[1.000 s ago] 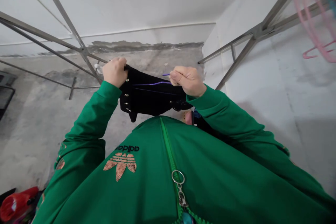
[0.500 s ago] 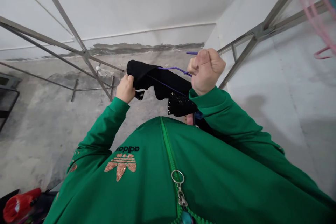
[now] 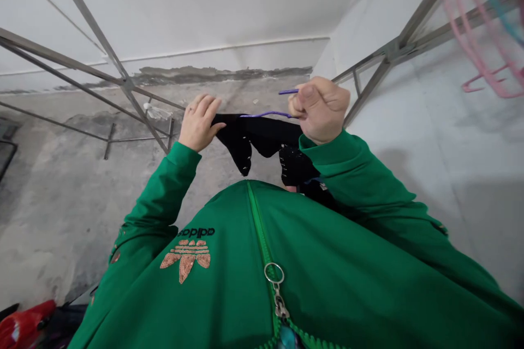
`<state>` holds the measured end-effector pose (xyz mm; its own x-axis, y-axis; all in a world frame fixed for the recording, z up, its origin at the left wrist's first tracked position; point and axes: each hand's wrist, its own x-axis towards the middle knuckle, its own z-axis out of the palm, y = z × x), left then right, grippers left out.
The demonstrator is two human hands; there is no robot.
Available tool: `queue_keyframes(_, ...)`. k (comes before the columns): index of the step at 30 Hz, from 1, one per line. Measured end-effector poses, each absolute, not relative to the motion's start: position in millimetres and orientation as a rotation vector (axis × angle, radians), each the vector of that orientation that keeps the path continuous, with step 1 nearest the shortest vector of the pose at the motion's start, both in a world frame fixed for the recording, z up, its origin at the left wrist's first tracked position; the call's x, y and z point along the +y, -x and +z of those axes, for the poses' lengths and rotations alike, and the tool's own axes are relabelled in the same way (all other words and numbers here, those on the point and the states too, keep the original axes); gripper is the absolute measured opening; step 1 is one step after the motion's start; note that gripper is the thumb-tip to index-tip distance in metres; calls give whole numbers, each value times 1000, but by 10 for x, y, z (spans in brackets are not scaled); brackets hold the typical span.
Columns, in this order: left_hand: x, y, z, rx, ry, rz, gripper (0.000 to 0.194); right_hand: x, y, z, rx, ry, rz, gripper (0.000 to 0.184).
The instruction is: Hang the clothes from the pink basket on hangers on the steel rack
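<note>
My right hand (image 3: pixel 320 109) is closed in a fist around the hook end of a purple hanger (image 3: pixel 266 114). The hook's tip sticks out beyond its fingers. A black garment (image 3: pixel 270 136) with shiny studs along its edges hangs on this hanger in front of my chest. At the garment's left end, my left hand (image 3: pixel 200 121) grips the cloth, thumb on the near side and fingers over the top. The garment's right part is hidden behind my right hand and sleeve.
Metal rack frames stand at the left (image 3: pixel 127 84) and right (image 3: pixel 393 50). Pink hangers (image 3: pixel 470 38) and a blue one hang at the upper right. A white bundle (image 3: pixel 158 112) is on the left rack. A red item (image 3: pixel 28 322) lies at the lower left.
My left hand has shifted up and its fingers have loosened and straightened at the garment's end. The garment's left end has dropped from a bunched fold and hangs flatter along the hanger.
</note>
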<state>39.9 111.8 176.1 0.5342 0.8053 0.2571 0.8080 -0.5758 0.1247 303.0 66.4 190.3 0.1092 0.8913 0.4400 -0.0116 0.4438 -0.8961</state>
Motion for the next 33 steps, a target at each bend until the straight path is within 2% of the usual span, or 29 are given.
queue_keyframes(5,1319,-584,1698,-1190,2990,-43,28,630,-3052,2010,-1386,750,821,41)
queue_keyframes(16,1100,-1073,1556,-1181,2883,-234,25,764,-3272,2137,-1424,749,887,49)
queue_keyframes(20,1230,-936,1633,-1228,2774,-410,23,777,-3648,2303,-1648,759,919,28)
queue_keyframes(23,1319,-745,1742,-1284,2710,-495,23,822,-4016,2225,-1736,1007,920,47)
queue_keyframes(27,1352,-587,1898,-1364,2726,-462,27,842,-4148,1793,-1756,1407,650,49)
queue_keyframes(30,1319,-592,1980,-1419,2709,-428,29,762,-3934,1460,-1783,1571,290,47)
queue_keyframes(33,1261,-637,2022,-1440,2688,-412,31,708,-3695,1271,-1792,1799,82,44)
